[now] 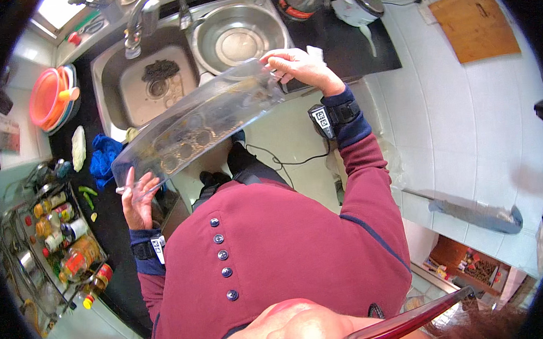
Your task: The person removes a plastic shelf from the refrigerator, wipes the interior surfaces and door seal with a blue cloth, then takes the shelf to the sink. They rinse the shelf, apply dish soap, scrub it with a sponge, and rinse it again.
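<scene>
A long clear plastic bin or tray (pixel 200 127) is held tilted across my front, between my body and the sink. Brownish stains and round shapes show on or through its wall. My left hand (pixel 138 195) grips its near left end, thumb and fingers around the edge. At the far right end, my right hand (pixel 300 66) pinches the corner. Behind the tray is a steel sink bowl (pixel 134 107) with a dark clump (pixel 160 70) by the drain. A round steel basin (pixel 242 42) sits in the second bowl, partly behind the tray's upper edge.
A faucet (pixel 133 38) arches over the sink. Left are stacked colanders (pixel 46 98), a blue cloth (pixel 105 157), green chillies (pixel 87 195) and a rack of bottles (pixel 72 235). A rice cooker (pixel 359 1) stands back right. A cable (pixel 299 162) hangs from my right wrist device.
</scene>
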`<action>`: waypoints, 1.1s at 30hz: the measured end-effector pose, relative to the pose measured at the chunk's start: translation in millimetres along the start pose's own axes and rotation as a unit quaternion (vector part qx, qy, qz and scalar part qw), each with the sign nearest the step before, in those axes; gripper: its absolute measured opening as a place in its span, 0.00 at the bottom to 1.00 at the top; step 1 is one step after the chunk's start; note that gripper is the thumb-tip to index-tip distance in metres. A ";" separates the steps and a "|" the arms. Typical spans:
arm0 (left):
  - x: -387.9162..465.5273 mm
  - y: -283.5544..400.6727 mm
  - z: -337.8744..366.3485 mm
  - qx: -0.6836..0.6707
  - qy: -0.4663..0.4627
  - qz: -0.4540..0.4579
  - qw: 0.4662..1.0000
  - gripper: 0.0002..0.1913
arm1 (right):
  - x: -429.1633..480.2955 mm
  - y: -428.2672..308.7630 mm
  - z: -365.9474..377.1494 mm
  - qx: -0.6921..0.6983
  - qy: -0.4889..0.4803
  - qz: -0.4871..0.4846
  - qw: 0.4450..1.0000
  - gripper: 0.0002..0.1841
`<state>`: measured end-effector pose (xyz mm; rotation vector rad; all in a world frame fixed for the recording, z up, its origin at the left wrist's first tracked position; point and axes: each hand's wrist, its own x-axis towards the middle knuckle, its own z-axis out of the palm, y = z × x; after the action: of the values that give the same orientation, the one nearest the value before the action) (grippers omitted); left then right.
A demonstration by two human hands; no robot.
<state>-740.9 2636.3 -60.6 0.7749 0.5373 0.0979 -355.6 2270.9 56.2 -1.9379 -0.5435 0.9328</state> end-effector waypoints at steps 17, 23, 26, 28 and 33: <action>32.1 -32.1 62.1 -0.015 0.101 0.088 0.991 0.46 | -4.9 175.3 -179.8 -0.097 0.336 0.115 0.930 0.08; 50.4 -49.9 122.1 0.008 0.136 0.079 0.987 0.44 | 33.6 280.3 -141.1 -0.325 0.278 0.021 0.904 0.13; 55.7 -56.5 147.1 0.022 0.164 0.071 0.984 0.44 | 46.4 310.4 -133.6 -0.404 0.270 -0.030 0.874 0.12; 57.9 -61.2 159.8 0.022 0.172 0.079 0.982 0.43 | 49.4 318.6 -139.9 -0.390 0.289 0.000 0.874 0.08; 57.7 -68.9 170.6 0.010 0.188 0.087 0.978 0.42 | 43.9 258.3 -206.8 -0.396 0.286 0.163 0.857 0.08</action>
<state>-614.1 2493.8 -32.3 0.8271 0.8296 0.4073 -164.1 2059.8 -117.6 -2.9735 -0.2481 0.2539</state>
